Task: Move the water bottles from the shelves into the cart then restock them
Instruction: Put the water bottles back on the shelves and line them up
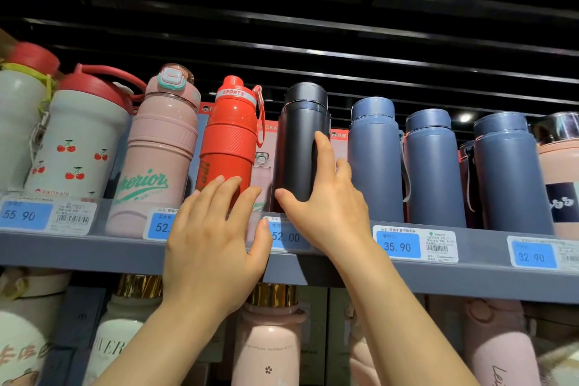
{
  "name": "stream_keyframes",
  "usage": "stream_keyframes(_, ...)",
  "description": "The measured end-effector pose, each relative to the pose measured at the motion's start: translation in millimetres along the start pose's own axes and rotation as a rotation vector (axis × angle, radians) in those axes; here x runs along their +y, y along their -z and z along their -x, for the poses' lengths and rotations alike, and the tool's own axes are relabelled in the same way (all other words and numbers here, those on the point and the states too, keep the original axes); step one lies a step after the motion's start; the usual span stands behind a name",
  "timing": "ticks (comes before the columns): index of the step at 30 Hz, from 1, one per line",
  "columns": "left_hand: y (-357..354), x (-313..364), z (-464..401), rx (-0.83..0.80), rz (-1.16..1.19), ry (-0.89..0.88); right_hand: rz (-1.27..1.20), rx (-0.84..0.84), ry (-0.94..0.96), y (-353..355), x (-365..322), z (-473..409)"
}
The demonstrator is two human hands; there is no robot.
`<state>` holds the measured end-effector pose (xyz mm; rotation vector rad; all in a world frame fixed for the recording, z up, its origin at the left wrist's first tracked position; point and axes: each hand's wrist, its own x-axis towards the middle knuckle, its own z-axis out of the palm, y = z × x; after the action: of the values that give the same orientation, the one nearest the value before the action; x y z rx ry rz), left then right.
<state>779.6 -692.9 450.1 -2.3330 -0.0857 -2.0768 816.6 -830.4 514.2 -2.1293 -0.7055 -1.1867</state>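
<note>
From the head camera, we look up at a high grey shelf [407,273] full of water bottles. Both hands are reaching up to it.

The right hand [326,197] wraps around the black bottle [300,141]. Its thumb is on the left side near the bottom and its fingers go up the right side. The black bottle stands straight, between the red bottle [228,135] and the first of the blue bottles [376,160].

The left hand [213,241] has straight, slightly spread fingers. The fingertips touch the low part of the red bottle, and the thumb lies by the price tag [286,236] on the shelf edge. It does not hold anything.

A pink bottle [156,150] and a cherry bottle [78,141] stand further left. More bottles sit on the shelf below.

The cart is not in the picture, so it is hard to say if the black bottle is going in or coming out. It looks like one bottle is being handled at its spot.

Next, the right hand needs a firm hold so the black bottle does not bump the red one and tip it.
</note>
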Motion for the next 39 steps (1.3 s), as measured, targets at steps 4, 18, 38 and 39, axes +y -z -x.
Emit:
stream_keyframes(4, 0.6, -0.4, 0.0, -0.038, 0.011, 0.010, -0.063, -0.022, -0.004, 2.4, -0.6, -1.0)
stream_keyframes(18, 15.3, 57.3, -48.8, -0.208, 0.652, 0.164, -0.460, -0.205, -0.049, 28.3, 12.9, -8.3)
stream_keyframes(38, 12.4, -32.1, -6.9, -0.121, -0.071, 0.100, -0.345, -0.097, -0.142, 5.5, 3.0, -23.9)
stream_keyframes(39, 12.2, -32.3, -7.0, -0.129, -0.075, 0.106, -0.320, -0.069, -0.150, 4.8, 1.6, -22.6)
